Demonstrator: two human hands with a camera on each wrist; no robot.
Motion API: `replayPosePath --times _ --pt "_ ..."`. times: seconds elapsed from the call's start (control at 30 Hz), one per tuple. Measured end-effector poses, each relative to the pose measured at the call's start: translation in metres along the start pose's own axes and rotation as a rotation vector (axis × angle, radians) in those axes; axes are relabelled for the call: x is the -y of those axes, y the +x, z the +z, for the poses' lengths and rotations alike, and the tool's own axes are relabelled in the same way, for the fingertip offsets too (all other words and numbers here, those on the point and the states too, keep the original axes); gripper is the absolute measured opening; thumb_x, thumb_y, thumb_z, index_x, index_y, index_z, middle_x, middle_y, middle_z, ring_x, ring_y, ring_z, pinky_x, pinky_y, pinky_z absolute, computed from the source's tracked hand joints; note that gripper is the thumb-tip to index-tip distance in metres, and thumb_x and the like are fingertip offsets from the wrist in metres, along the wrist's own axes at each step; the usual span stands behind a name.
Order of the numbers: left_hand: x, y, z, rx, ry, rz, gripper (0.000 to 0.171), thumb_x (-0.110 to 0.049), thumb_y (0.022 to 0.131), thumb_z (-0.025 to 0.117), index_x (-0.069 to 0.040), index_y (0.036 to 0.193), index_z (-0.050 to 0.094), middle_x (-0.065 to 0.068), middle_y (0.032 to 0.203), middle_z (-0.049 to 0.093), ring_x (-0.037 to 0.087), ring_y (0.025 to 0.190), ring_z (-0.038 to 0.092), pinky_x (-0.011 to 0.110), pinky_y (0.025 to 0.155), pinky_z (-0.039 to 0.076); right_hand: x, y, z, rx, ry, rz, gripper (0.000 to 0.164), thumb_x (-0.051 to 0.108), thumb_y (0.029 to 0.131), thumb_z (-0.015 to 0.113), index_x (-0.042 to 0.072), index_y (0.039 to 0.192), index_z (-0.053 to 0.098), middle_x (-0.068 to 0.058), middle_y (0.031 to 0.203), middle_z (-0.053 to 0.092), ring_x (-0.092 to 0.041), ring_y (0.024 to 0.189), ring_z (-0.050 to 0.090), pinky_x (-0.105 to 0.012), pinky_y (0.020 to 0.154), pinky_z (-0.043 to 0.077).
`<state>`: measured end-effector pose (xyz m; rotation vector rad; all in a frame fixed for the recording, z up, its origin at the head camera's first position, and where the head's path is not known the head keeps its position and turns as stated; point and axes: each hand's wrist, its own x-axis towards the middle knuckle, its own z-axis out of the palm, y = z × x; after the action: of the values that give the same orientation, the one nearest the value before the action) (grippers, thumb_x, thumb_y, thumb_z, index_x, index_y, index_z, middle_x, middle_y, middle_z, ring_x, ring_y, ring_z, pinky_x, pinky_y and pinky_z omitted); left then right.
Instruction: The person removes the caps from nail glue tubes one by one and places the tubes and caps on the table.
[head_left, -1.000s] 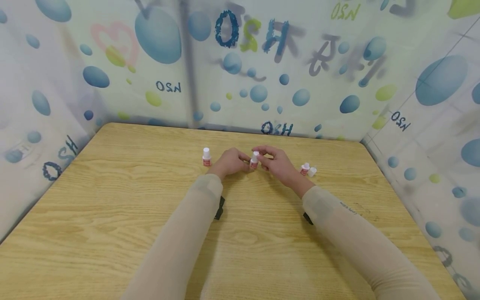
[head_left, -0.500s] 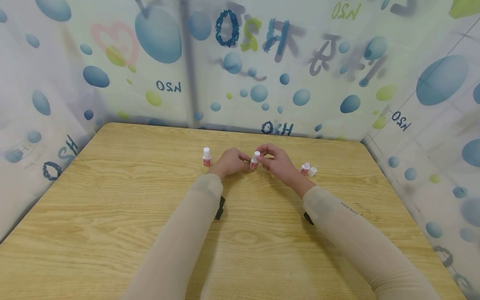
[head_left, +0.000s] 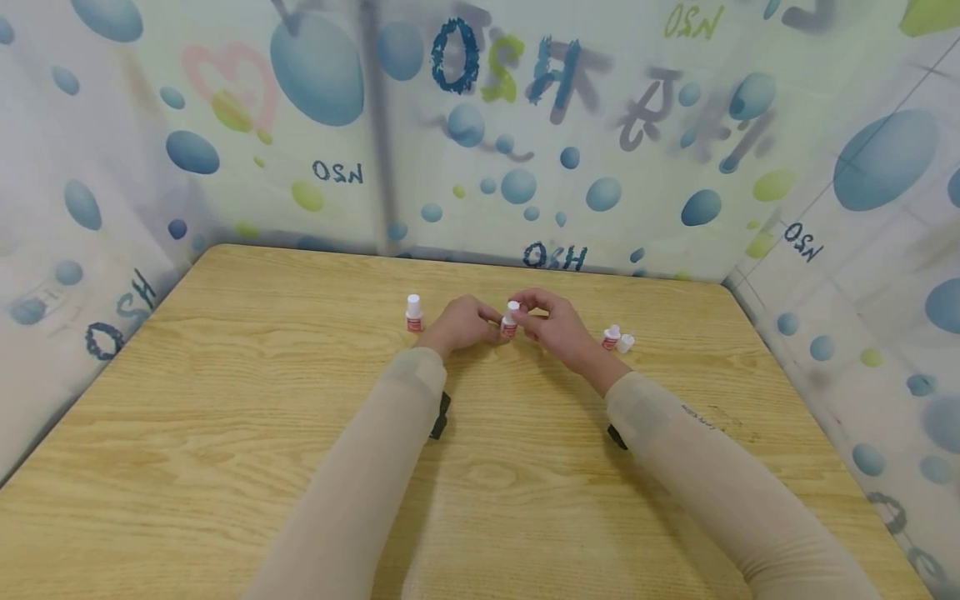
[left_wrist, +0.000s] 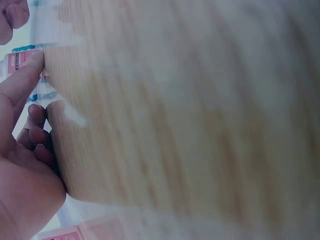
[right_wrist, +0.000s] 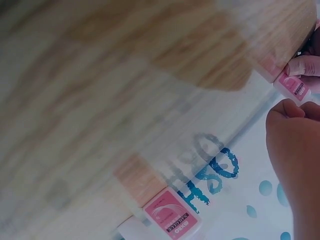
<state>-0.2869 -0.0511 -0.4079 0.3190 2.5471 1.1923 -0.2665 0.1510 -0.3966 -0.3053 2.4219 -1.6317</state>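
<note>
A small nail glue bottle (head_left: 509,329) with a pink label stands on the table between my hands. My left hand (head_left: 462,322) grips it low down, thumb and forefinger at its sides; the left wrist view shows a fingertip against its label (left_wrist: 19,61). At the white cap (head_left: 513,307), my right hand (head_left: 561,330) pinches with thumb and fingers, which partly hide it. To the left, a second capped bottle (head_left: 414,318) stands upright. Right of my right hand, a third bottle (head_left: 610,340) stands with a loose white cap (head_left: 626,343) beside it.
The wooden table (head_left: 262,400) runs back to a wall covering (head_left: 517,150) printed with blue drops and letters. Side walls close in the left and right. Black straps (head_left: 439,417) show under the wrists.
My right fingers shift slightly at the cap, and the bottle's top leans a touch to the right. My left hand keeps its hold, and the other bottles stay where they were.
</note>
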Motion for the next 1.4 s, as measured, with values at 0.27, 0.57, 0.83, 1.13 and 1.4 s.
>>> replayPosePath --times 0.27,0.57,0.83,1.13,1.4 --pt "-0.001 0.0011 0.0006 -0.004 -0.005 -0.006 0.032 -0.022 0.092 0.083 -0.015 0.123 0.081 0.007 0.138 0.074 0.026 0.129 0.061 0.046 0.118 0.045 0.0003 -0.0008 -0.0014 -0.023 0.037 -0.038 0.034 0.019 0.111 0.056 0.003 0.141 0.062 -0.003 0.109 0.053 -0.013 0.07 0.047 -0.025 0.066 0.04" --pt "-0.0029 0.0005 0.0005 -0.004 0.0 -0.019 0.035 -0.023 0.092 0.083 -0.015 0.127 0.08 0.007 0.141 0.072 0.028 0.136 0.06 0.047 0.12 0.044 0.003 -0.0018 -0.0053 -0.103 0.056 -0.055 0.034 0.021 0.111 0.058 0.003 0.14 0.062 -0.002 0.11 0.052 -0.012 0.069 0.046 -0.023 0.062 0.038" --pt "-0.0008 0.0014 0.0013 -0.012 -0.007 -0.018 0.036 -0.023 0.092 0.082 -0.015 0.127 0.079 0.007 0.142 0.072 0.028 0.137 0.06 0.047 0.122 0.042 0.0025 -0.0011 -0.0064 -0.156 0.092 -0.091 0.031 0.019 0.111 0.058 0.003 0.137 0.063 -0.001 0.111 0.052 -0.01 0.066 0.045 -0.022 0.062 0.038" --pt "0.0009 0.0019 0.0017 -0.014 -0.002 -0.009 0.036 -0.023 0.092 0.082 -0.014 0.127 0.08 0.007 0.141 0.072 0.028 0.136 0.06 0.047 0.121 0.043 0.0029 -0.0007 -0.0075 -0.216 0.123 -0.063 0.027 0.019 0.109 0.061 0.005 0.133 0.064 -0.001 0.112 0.055 -0.012 0.07 0.05 -0.021 0.062 0.041" --pt "0.001 0.0023 0.0013 -0.009 0.006 -0.014 0.037 -0.023 0.091 0.082 -0.015 0.127 0.079 0.006 0.141 0.072 0.028 0.138 0.06 0.045 0.121 0.043 0.0061 -0.002 -0.0085 -0.262 0.15 -0.04 0.027 0.02 0.11 0.059 0.007 0.133 0.061 -0.004 0.112 0.059 -0.012 0.068 0.052 -0.026 0.066 0.045"
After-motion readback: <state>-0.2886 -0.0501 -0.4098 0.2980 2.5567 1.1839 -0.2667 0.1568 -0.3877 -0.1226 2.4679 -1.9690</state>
